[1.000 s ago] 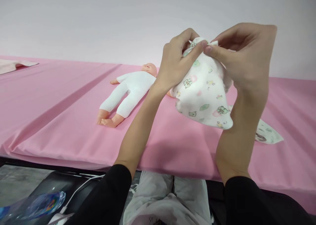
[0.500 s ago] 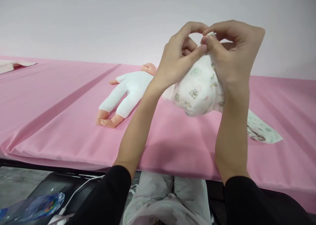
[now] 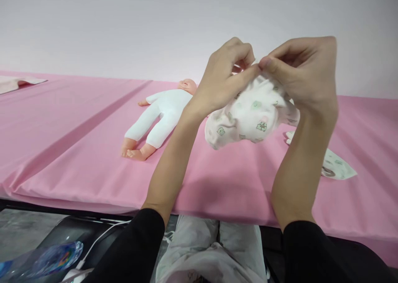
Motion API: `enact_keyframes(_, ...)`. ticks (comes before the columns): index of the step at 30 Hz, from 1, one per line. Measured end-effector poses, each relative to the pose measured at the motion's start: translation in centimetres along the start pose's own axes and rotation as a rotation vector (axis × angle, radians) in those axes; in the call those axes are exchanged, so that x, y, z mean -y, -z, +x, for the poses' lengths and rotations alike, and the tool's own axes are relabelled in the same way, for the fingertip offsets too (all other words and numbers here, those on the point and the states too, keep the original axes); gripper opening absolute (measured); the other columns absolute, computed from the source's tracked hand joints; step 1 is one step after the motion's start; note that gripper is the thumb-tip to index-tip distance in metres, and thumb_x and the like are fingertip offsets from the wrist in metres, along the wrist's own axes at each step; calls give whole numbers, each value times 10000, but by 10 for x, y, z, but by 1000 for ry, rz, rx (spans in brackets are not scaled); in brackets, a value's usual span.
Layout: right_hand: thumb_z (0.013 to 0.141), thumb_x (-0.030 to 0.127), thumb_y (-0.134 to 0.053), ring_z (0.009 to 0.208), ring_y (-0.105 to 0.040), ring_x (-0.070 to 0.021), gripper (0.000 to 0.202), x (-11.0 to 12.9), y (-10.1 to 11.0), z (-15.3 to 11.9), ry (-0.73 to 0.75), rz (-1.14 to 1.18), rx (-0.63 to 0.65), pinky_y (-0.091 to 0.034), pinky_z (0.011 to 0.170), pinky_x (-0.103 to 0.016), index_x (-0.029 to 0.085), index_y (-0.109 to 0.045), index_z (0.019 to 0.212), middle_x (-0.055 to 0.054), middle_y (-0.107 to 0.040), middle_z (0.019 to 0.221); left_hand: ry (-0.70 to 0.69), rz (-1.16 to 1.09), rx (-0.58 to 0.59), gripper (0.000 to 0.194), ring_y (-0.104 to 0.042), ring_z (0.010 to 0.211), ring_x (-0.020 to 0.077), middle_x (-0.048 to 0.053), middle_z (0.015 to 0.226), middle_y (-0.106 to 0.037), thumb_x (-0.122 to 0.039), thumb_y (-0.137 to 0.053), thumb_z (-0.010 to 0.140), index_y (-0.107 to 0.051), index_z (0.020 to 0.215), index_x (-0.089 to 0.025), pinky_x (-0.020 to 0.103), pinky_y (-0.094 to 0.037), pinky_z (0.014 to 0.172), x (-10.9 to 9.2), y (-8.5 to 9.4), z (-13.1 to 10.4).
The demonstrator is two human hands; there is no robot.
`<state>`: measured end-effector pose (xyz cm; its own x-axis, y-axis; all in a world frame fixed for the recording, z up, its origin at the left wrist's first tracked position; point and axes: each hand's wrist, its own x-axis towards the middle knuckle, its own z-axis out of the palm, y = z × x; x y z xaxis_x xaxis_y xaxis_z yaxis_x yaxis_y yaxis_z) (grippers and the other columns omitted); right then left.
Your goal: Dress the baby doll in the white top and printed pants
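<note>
Up above the pink-covered table, both hands pinch the top edge of a white baby garment (image 3: 250, 113) printed with small animals. Its lower part hangs bunched and puffed out; its exact kind is unclear. My left hand (image 3: 225, 76) grips it between thumb and curled fingers. Close against those fingertips, my right hand (image 3: 307, 73) pinches the same edge with thumb and forefinger. A baby doll (image 3: 169, 109) in a white body lies on its back left of my hands. Partly hidden behind my right forearm is another printed cloth piece (image 3: 340, 167) with a pointed end.
The pink cover (image 3: 77, 150) drapes over the table's front edge by my lap. A folded pale cloth (image 3: 21, 83) lies at the far left. Below, a plastic bottle (image 3: 46, 260) and a white cable (image 3: 99, 237) rest on a black chair (image 3: 65, 231). A plain wall stands behind.
Both hands have come down slightly, and my right hand has shifted right. The garment has turned and spread, showing a rounded fold at its left. The doll has not moved.
</note>
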<state>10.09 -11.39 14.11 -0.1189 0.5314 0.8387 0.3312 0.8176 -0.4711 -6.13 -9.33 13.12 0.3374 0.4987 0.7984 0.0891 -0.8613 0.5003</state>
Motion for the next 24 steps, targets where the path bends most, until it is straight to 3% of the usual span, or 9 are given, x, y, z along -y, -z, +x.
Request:
enact_keyframes(1, 713, 210, -749, 608, -565, -152, 50, 0, 4, -1, -4, 34, 43, -404, 553, -314, 253, -727, 697, -3, -672, 661, -20, -56, -3, 229, -550, 921, 237, 65, 904, -557, -265, -554, 826, -477, 612, -242, 401, -478, 809, 0, -2, 0)
enact_keyframes(3, 678, 134, -747, 676, -614, -188, 207, 2, 10, -4, -6, 42, 97, -457, 605, -342, 314, -741, 780, 18, -706, 743, -18, -176, -1, 257, -558, 955, 213, 42, 940, -587, -229, -505, 847, -412, 607, -238, 370, -474, 828, -2, -6, -1)
enact_keyframes(5, 673, 70, -699, 703, -629, -210, 306, 7, 12, -6, -9, -9, 101, -480, 616, -357, 350, -740, 790, 36, -708, 742, 25, -235, -25, 285, -565, 862, 203, 17, 821, -578, -217, -493, 837, -349, 592, -241, 374, -457, 798, -3, -10, -1)
enact_keyframes(8, 691, 38, -629, 706, -633, -220, 337, 18, 9, -7, 20, -84, 41, -497, 628, -366, 347, -742, 764, 33, -695, 708, 51, -209, -135, 321, -505, 664, 187, 3, 639, -424, -224, -558, 777, -314, 570, -246, 372, -417, 680, -5, -11, 0)
enact_keyframes(10, 720, 61, -609, 681, -622, -208, 302, 22, 5, -6, 35, -105, 14, -493, 621, -361, 329, -741, 768, 21, -694, 731, 37, -189, -186, 329, -475, 628, 172, 1, 634, -372, -239, -604, 745, -322, 576, -244, 352, -397, 636, -6, -8, 0)
enact_keyframes(14, 775, 180, -630, 656, -570, -175, 153, 20, 3, -4, 5, -89, 13, -446, 573, -327, 316, -699, 762, 5, -650, 732, 161, -194, -72, 208, -526, 674, 153, -11, 717, -489, -391, -602, 776, -449, 785, -251, 330, -412, 632, -10, -1, -3)
enact_keyframes(16, 768, 261, -672, 588, -512, -153, 64, 16, 4, -4, -16, -100, 20, -393, 519, -306, 306, -673, 722, 7, -587, 642, 222, -209, 8, 287, -574, 742, 175, -10, 738, -536, -500, -563, 805, -493, 929, -251, 363, -430, 683, -10, 2, -5)
enact_keyframes(20, 726, 278, -710, 427, -340, -88, 97, 7, 11, -3, -126, -142, 196, -254, 408, -256, 252, -629, 680, 48, -414, 473, 274, -195, 16, 370, -614, 851, 231, 11, 758, -588, -572, -569, 796, -579, 982, -253, 409, -459, 769, -5, 8, -4)
enact_keyframes(24, 702, 147, -667, 417, -340, -54, 188, 5, 14, -2, -193, -50, 415, -233, 377, -222, 242, -532, 791, 70, -478, 638, 275, -192, -72, 273, -623, 795, 245, 22, 735, -583, -475, -590, 795, -599, 971, -266, 441, -479, 748, 1, 11, -1)
